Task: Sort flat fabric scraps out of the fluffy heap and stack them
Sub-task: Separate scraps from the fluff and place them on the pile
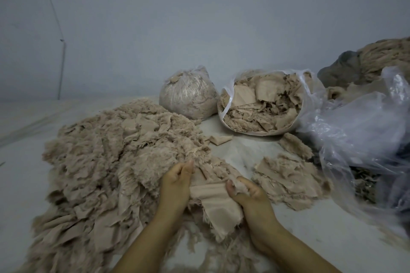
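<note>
While both bare hands work at the near edge of the fluffy heap point(115, 162), a flat beige scrap point(213, 204) is stretched between them. Left hand point(176, 186): fingers curled closed on the scrap's left edge, thumb and fingertips point(188, 167) pressed together at the top, touching the pile just beyond. Right hand point(248, 195): fingers bunched shut on the scrap's right edge, thumb point(230, 186) on top of the cloth. The scrap sags below both grips, its frayed lower edge hanging toward the pale floor point(310, 228).

The heap spreads from the left fingers outward to the left and away from the person, a mix of shaggy fibre and flat pieces. Just right of the right fingers lies a low stack of flat scraps point(288, 179), fuzzy along its edges, resting on the floor and apart from the heap. Beyond that stack sits a small fluffy tuft point(295, 145). One loose folded piece point(218, 139) lies on the floor well past the fingertips, near the heap's far edge.

Farther off, an open clear bag of scraps point(261, 104) rests tilted toward the person, with a tied bag of fluff point(188, 95) just beside it on its left. A crumpled empty plastic bag point(366, 139) lies to the right of the stack. Whether the scrap in hand is one layer or several, I cannot tell.
</note>
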